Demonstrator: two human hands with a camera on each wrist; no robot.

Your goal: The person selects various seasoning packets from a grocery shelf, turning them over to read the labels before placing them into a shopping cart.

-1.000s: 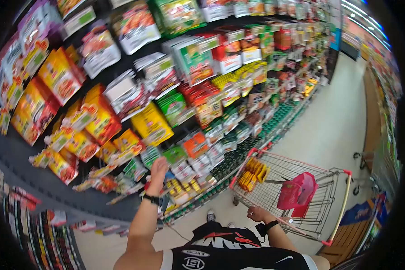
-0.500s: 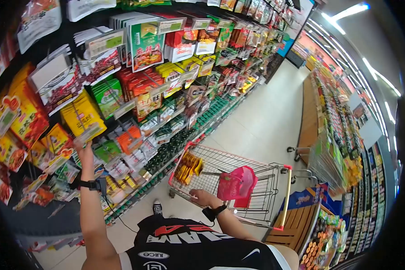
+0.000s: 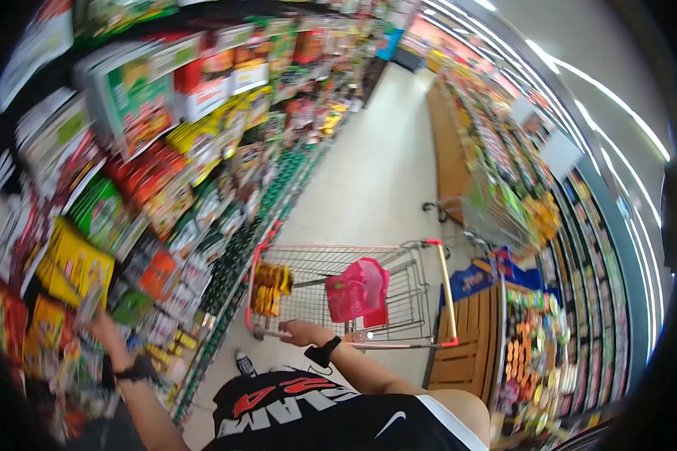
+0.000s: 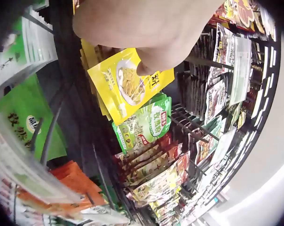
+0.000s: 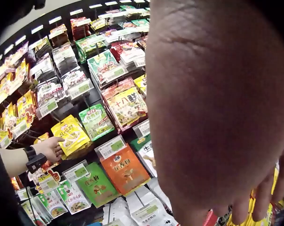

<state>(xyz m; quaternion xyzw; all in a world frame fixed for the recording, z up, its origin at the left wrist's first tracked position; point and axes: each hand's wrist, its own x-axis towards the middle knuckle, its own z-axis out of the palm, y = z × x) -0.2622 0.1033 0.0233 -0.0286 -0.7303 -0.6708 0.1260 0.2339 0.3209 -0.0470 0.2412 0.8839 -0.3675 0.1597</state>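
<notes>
My left hand (image 3: 101, 331) reaches to the shelf and pinches a yellow seasoning packet (image 4: 109, 87) by its edge, the thumb lying on its printed front. That packet hangs with others like it; the right wrist view shows the same hold from the side. Beside it hang green packets (image 5: 96, 121) and an orange packet (image 5: 125, 169). My right hand (image 3: 305, 332) is held over the near side of the shopping cart (image 3: 421, 297), fingers loose and holding nothing. Several yellow packets (image 3: 271, 289) lie in the cart's front end, near that hand.
A pink bag (image 3: 357, 293) sits in the cart. Packed hooks and price tags line the left shelf. The aisle floor (image 3: 361, 165) runs ahead. On the right stand a wooden display (image 3: 462, 323), another cart (image 3: 496, 214) and stocked shelves (image 3: 594, 286).
The head view has swung right, so shelf and cart appear further left. My left hand has come up from below to the yellow packet and taken its edge. My right hand stays over the cart.
</notes>
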